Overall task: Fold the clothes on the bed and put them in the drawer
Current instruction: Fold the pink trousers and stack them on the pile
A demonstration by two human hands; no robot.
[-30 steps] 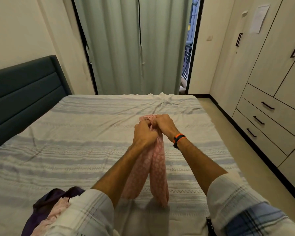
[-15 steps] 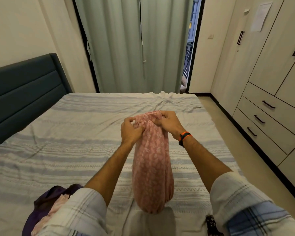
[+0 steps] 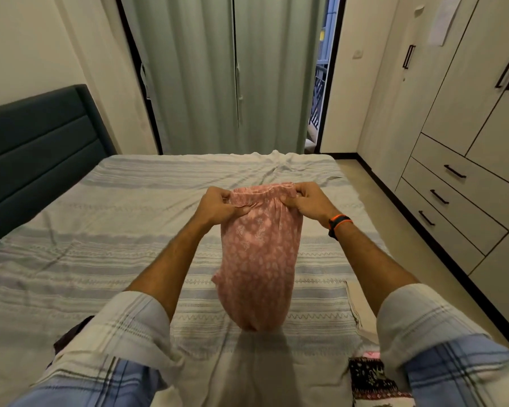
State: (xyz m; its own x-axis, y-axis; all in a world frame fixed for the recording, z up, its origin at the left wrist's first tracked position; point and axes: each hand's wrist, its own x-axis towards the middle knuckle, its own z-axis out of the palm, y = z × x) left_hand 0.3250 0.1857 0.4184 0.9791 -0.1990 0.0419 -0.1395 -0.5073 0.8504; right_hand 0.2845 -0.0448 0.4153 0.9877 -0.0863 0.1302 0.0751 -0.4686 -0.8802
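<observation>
Looking down from the head camera, I see my left hand [image 3: 218, 204] and right hand [image 3: 306, 198] pinching the waistband of a pink patterned garment [image 3: 259, 259], which hangs between them above the striped bed [image 3: 100, 230]; drawers [image 3: 453, 195] are off to their right.

The pink garment [image 3: 257, 259] is a soft, thin fabric printed with a pale floral and leaf pattern. It hangs vertically above the bed [image 3: 100, 230], clear of the sheet, with its gathered elastic band uppermost and stretched level. The lower end is rounded and bunched, casting a shadow on the sheet below. The bed carries a striped grey-and-white sheet, lightly creased toward the far edge. The drawers [image 3: 453, 189] form a stack of three in the wardrobe to the right, each with a dark bar handle, all closed.
</observation>
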